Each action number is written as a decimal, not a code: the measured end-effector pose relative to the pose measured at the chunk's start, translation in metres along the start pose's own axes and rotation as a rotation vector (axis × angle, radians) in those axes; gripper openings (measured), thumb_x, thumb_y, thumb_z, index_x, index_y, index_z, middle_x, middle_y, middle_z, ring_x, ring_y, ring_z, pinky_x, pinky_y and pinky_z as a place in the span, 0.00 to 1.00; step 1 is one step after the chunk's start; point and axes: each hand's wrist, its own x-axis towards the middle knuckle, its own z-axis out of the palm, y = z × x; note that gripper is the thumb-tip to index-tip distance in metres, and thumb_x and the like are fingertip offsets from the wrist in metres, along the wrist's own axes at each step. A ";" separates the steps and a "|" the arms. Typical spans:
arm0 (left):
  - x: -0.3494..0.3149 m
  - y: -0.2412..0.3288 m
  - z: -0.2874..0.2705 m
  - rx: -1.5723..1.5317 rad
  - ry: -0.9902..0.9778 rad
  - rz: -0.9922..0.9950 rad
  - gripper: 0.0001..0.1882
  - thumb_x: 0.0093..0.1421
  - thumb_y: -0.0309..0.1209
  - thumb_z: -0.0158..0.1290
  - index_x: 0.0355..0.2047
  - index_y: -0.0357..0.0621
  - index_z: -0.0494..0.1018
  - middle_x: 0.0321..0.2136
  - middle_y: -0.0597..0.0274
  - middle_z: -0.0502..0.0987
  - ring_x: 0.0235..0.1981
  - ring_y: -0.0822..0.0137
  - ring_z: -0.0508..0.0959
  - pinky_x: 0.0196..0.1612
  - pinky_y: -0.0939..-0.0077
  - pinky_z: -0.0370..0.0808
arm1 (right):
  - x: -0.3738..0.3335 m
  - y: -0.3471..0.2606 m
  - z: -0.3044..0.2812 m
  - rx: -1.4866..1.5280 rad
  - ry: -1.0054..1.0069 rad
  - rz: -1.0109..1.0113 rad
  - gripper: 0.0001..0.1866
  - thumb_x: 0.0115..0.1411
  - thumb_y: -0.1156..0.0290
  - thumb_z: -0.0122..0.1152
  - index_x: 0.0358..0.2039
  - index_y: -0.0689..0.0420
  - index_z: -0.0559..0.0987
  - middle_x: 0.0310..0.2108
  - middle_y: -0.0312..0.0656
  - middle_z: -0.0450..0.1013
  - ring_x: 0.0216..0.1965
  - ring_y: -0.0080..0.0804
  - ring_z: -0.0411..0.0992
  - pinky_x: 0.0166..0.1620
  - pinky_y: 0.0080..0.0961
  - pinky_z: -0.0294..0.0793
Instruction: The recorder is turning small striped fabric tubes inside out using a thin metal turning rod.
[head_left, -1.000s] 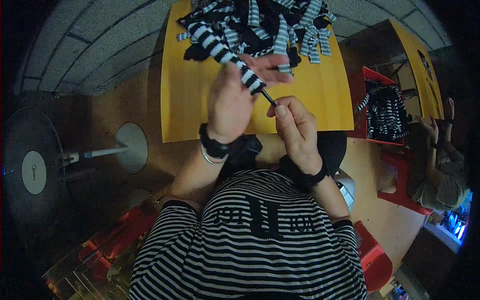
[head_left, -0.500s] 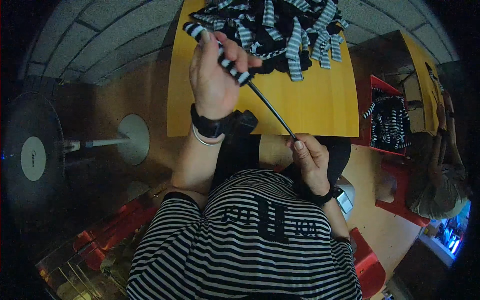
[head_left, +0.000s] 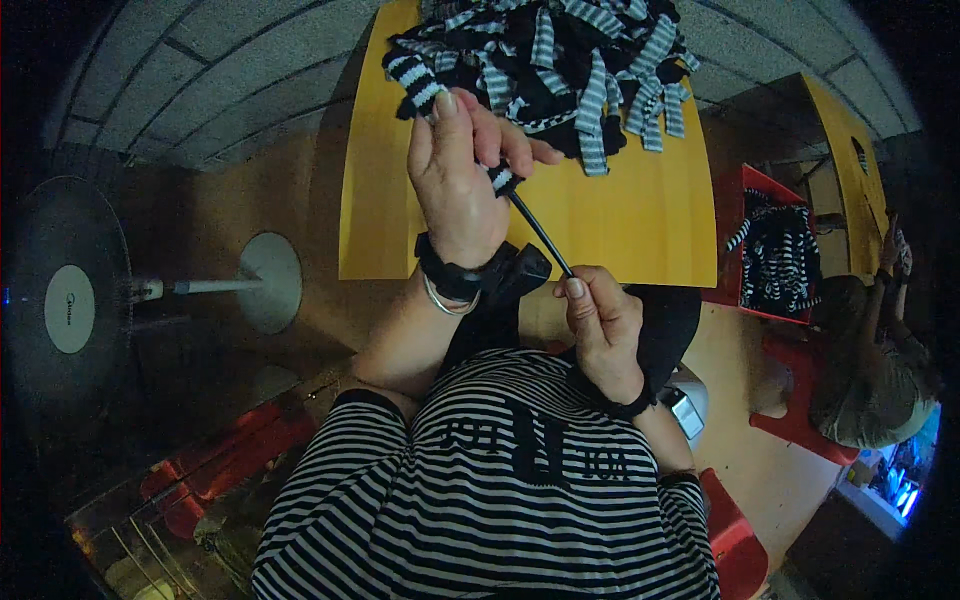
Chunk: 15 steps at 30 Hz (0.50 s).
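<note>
My left hand (head_left: 457, 190) is closed around a narrow black-and-white striped knitted tube (head_left: 415, 82), whose far end sticks out beyond the thumb. From the tube's near end runs a thin black rod (head_left: 540, 234). Its lower end is pinched between the thumb and fingers of my right hand (head_left: 608, 328), just off the table's near edge. How far the rod reaches inside the fabric is hidden. A heap of striped and black knitted strips (head_left: 592, 105) lies beyond my hands on the yellow table (head_left: 640, 225).
To the right, a red bin (head_left: 742, 240) holds several striped pieces. Past it, another person (head_left: 880, 370) sits by a second yellow table (head_left: 845, 150). A fan (head_left: 70, 310) with a round base stands at the left, and red stools (head_left: 735, 530) are near me.
My left hand has come nearer and to the right with the tube. My right hand has shifted slightly left. Less of the bare rod shows between them.
</note>
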 end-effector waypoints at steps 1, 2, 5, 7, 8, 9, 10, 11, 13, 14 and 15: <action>-0.002 0.001 0.003 -0.001 0.001 0.002 0.17 0.73 0.45 0.38 0.31 0.47 0.63 0.18 0.72 0.57 0.18 0.71 0.65 0.31 0.59 0.79 | 0.001 0.000 0.002 -0.009 0.019 -0.037 0.08 0.68 0.72 0.53 0.34 0.62 0.76 0.22 0.40 0.74 0.23 0.27 0.74 0.29 0.21 0.72; -0.003 0.003 0.007 -0.004 0.016 -0.013 0.18 0.73 0.45 0.37 0.31 0.47 0.63 0.17 0.72 0.57 0.17 0.71 0.65 0.31 0.58 0.79 | 0.002 -0.002 0.002 -0.011 0.018 -0.038 0.08 0.68 0.72 0.53 0.34 0.62 0.76 0.22 0.40 0.74 0.23 0.27 0.74 0.29 0.21 0.72; -0.004 0.002 0.006 0.005 0.014 -0.032 0.19 0.74 0.45 0.35 0.30 0.47 0.63 0.16 0.71 0.57 0.17 0.70 0.66 0.33 0.56 0.80 | 0.006 -0.007 0.003 -0.069 -0.015 -0.027 0.07 0.68 0.73 0.53 0.33 0.62 0.76 0.16 0.38 0.70 0.18 0.25 0.72 0.24 0.21 0.69; -0.004 0.001 0.004 0.011 -0.004 -0.038 0.19 0.74 0.46 0.34 0.30 0.47 0.63 0.15 0.71 0.57 0.17 0.70 0.67 0.33 0.56 0.81 | 0.008 -0.009 0.007 -0.078 0.058 -0.117 0.08 0.68 0.73 0.53 0.32 0.61 0.76 0.13 0.36 0.66 0.14 0.23 0.69 0.21 0.21 0.66; -0.004 0.000 0.004 -0.004 -0.030 -0.055 0.20 0.74 0.46 0.34 0.30 0.46 0.62 0.15 0.70 0.59 0.18 0.67 0.70 0.36 0.52 0.81 | 0.010 -0.011 0.007 -0.079 0.060 -0.117 0.08 0.68 0.73 0.53 0.32 0.61 0.76 0.13 0.36 0.66 0.14 0.23 0.69 0.21 0.21 0.66; -0.005 0.000 0.003 -0.017 -0.054 -0.072 0.21 0.74 0.46 0.33 0.30 0.46 0.62 0.14 0.69 0.61 0.20 0.65 0.73 0.39 0.49 0.81 | 0.011 -0.013 0.007 -0.112 0.064 -0.128 0.08 0.68 0.73 0.53 0.32 0.61 0.76 0.13 0.36 0.67 0.14 0.25 0.69 0.21 0.22 0.66; -0.005 0.001 0.003 -0.017 -0.053 -0.071 0.21 0.74 0.46 0.33 0.30 0.46 0.62 0.14 0.69 0.61 0.20 0.65 0.73 0.39 0.49 0.81 | 0.012 -0.015 0.007 -0.146 0.069 -0.139 0.07 0.68 0.73 0.54 0.32 0.61 0.76 0.13 0.37 0.67 0.14 0.26 0.69 0.21 0.22 0.66; -0.005 0.002 0.005 0.002 -0.082 -0.066 0.22 0.74 0.46 0.32 0.29 0.44 0.63 0.16 0.65 0.66 0.23 0.61 0.76 0.42 0.47 0.80 | 0.013 -0.014 0.007 -0.146 0.068 -0.139 0.07 0.68 0.73 0.54 0.32 0.61 0.76 0.13 0.37 0.67 0.14 0.26 0.69 0.21 0.22 0.66; -0.007 0.002 0.005 0.023 -0.110 -0.057 0.24 0.74 0.45 0.31 0.29 0.42 0.65 0.17 0.61 0.70 0.26 0.56 0.80 0.46 0.45 0.79 | 0.015 -0.011 0.008 -0.185 0.106 -0.199 0.06 0.67 0.74 0.54 0.32 0.61 0.76 0.14 0.39 0.67 0.15 0.29 0.70 0.21 0.23 0.67; -0.008 0.001 0.005 0.059 -0.137 -0.079 0.27 0.74 0.46 0.29 0.28 0.39 0.67 0.21 0.54 0.75 0.29 0.56 0.81 0.46 0.51 0.80 | 0.017 -0.009 0.009 -0.184 0.105 -0.201 0.06 0.67 0.74 0.54 0.32 0.61 0.76 0.14 0.39 0.67 0.15 0.29 0.70 0.21 0.23 0.67; -0.009 0.001 0.005 0.093 -0.166 -0.103 0.29 0.75 0.46 0.28 0.28 0.36 0.68 0.25 0.47 0.79 0.32 0.55 0.83 0.45 0.58 0.81 | 0.018 -0.009 0.009 -0.182 0.113 -0.224 0.06 0.66 0.74 0.54 0.32 0.61 0.76 0.15 0.40 0.68 0.15 0.30 0.71 0.22 0.25 0.67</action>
